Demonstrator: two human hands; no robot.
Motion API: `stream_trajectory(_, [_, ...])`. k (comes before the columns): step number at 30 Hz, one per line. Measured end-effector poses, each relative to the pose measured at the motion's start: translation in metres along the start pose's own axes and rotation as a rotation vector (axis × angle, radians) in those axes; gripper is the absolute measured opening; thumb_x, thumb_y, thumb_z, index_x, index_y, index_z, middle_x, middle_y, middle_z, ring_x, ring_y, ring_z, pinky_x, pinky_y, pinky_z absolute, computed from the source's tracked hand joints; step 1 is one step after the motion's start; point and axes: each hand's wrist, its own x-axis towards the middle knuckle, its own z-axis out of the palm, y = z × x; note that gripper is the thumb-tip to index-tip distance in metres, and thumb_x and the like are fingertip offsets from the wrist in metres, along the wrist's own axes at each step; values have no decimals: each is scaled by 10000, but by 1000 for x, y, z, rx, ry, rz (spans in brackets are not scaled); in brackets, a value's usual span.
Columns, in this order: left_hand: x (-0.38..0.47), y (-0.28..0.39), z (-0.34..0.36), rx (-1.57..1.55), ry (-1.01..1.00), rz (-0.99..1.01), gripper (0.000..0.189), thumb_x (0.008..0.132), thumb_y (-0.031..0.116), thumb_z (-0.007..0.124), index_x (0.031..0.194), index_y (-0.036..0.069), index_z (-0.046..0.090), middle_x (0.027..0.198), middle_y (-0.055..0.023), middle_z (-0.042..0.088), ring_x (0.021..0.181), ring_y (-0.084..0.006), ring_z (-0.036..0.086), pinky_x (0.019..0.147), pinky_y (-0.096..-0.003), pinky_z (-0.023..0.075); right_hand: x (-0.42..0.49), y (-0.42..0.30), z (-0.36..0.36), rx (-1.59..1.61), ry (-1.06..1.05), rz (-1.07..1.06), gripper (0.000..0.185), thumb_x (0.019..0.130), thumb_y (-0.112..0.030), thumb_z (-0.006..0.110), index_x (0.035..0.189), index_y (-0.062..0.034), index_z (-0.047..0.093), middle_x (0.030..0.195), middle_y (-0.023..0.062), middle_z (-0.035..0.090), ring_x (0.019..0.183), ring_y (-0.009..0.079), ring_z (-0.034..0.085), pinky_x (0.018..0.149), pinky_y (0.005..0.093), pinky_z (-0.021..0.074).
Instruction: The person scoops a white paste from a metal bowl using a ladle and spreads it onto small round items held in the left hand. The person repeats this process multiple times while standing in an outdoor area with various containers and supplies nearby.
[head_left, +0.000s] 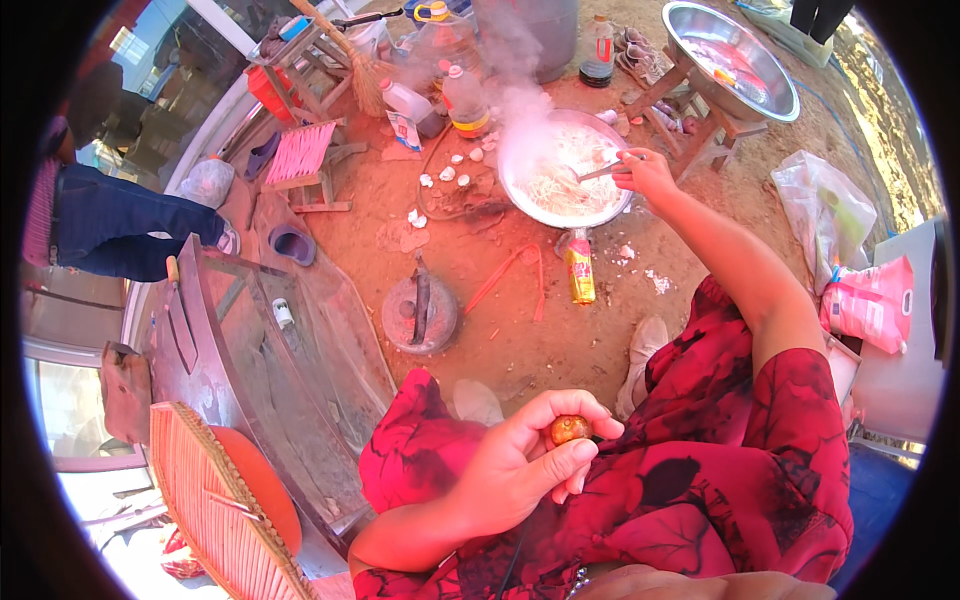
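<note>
My right hand (646, 178) grips the handle of a metal utensil (596, 172), whose far end is in the food. Pale noodle-like strands (559, 187) fill a wide, shallow pan (568, 220), and steam rises from its left side. Close to my lap, my left hand (517, 457) curls around a small, round, shiny brown thing (570, 429), pinched between thumb and fingers. A yellow and red can (580, 274) lies on the ground at the pan's near edge. Left of it are reddish tongs (517, 271) and a round grey lid-like object (439, 319) with a stick across it.
Eggshells (448, 174) lie left of the pan, near several bottles (465, 97). A metal basin (731, 71) rests on a wooden stool at the right. At left are a knife (181, 330) on a table edge, a pink-topped stool (298, 152) and a person in jeans (124, 217).
</note>
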Motion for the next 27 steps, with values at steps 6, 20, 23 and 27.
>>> stream_trajectory(6, [-2,-2,5,52,46,11,254,982,111,510,1215,18,470,1149,-160,573,661,-84,518,582,-221,465,-22,-15,-11,46,10,-25,261,982,-190,509,1134,10,582,998,161,658,850,209,667,712,309,576])
stream_trajectory(20, [-5,-7,3,37,139,51,267,1000,243,497,1195,61,516,970,-121,631,594,-95,527,509,-199,430,-113,-76,-1,-595,-41,-714,212,962,-154,545,1116,-24,612,883,122,669,840,168,645,728,306,492])
stream_trajectory(23, [-7,-6,3,56,191,74,296,1000,294,492,1183,63,523,907,-99,629,586,-98,519,499,-194,409,-135,-94,3,-652,-15,-808,212,957,-142,544,1113,-14,608,900,166,663,828,215,654,737,324,488])
stream_trajectory(27, [-7,-3,3,89,259,116,357,994,373,483,1153,57,526,815,-69,598,562,-105,481,517,-212,401,-162,-111,6,-630,35,-919,211,952,-127,543,1116,-12,608,938,195,661,854,267,659,754,333,490])
